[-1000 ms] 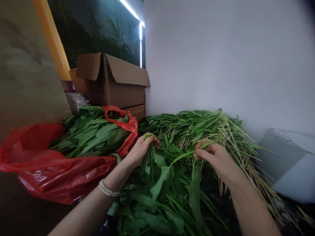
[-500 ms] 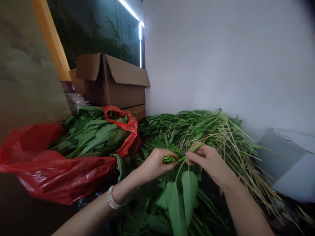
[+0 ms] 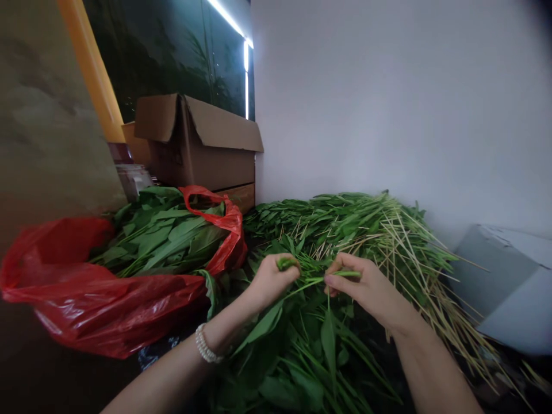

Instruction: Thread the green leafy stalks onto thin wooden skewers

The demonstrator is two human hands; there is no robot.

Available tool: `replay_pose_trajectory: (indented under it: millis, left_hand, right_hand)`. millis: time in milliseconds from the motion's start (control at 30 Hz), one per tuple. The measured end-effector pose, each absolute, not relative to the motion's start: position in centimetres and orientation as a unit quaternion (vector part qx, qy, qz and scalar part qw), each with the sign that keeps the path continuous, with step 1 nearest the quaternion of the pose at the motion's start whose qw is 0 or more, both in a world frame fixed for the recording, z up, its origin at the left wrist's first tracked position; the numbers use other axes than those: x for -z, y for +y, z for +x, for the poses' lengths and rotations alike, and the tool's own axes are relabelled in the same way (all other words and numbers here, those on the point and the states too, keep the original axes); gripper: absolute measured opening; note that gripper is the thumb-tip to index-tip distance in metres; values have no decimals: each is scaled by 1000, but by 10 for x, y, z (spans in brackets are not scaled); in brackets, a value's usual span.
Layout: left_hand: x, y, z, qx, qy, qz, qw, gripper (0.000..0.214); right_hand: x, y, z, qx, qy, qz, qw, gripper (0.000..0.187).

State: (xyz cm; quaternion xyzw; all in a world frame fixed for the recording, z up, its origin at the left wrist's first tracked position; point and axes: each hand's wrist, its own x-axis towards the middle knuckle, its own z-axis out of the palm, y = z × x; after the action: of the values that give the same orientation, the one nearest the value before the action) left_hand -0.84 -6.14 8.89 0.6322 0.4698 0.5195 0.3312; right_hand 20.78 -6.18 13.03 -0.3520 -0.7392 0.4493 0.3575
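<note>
My left hand (image 3: 275, 280) is closed round a bundle of green stems (image 3: 286, 263), whose cut ends poke out at the top of the fist. To its right, my right hand (image 3: 360, 284) pinches a leafy green stem (image 3: 317, 281) between thumb and fingers. One long leaf (image 3: 328, 345) hangs from it, and another leaf (image 3: 263, 328) stretches left below my left wrist. A pile of loose leafy greens (image 3: 297, 379) lies beneath both hands. Behind them is a larger heap of greens (image 3: 345, 213), with pale dry stalks (image 3: 401, 253) at its right side.
At the left stands an open red plastic bag (image 3: 116, 310) full of leafy greens (image 3: 164, 236). Behind it is an open cardboard box (image 3: 215, 167) against the white wall (image 3: 388, 103). A pale grey box (image 3: 509, 282) sits at the right.
My left hand has moved left and slightly up, away from my right hand, which stays nearly in place. The pinched stem now lies level, and its leaves have swung apart.
</note>
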Motion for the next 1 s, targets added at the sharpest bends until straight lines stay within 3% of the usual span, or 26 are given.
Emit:
replay_pose_trajectory:
  millis: [133, 300, 633, 833, 1000]
  left_hand:
    - [-91, -52, -28, -556, 499, 548, 376, 15]
    - [-103, -63, -27, -480, 436, 633, 423, 20]
    - [-112, -78, -3, -374, 366, 751, 404, 22]
    - [-105, -78, -1, -371, 410, 759, 343, 17]
    - [-100, -80, 2, -401, 446, 781, 175, 16]
  right_hand:
    - [-135, -58, 222, -421, -741, -370, 371, 19]
    - [-136, -55, 226, -402, -742, -412, 344, 19]
    - [-129, -55, 211, -448, -747, -382, 310, 15]
    - [-131, -56, 218, -457, -735, -368, 340, 20]
    - [-130, -56, 217, -395, -748, -401, 352, 17]
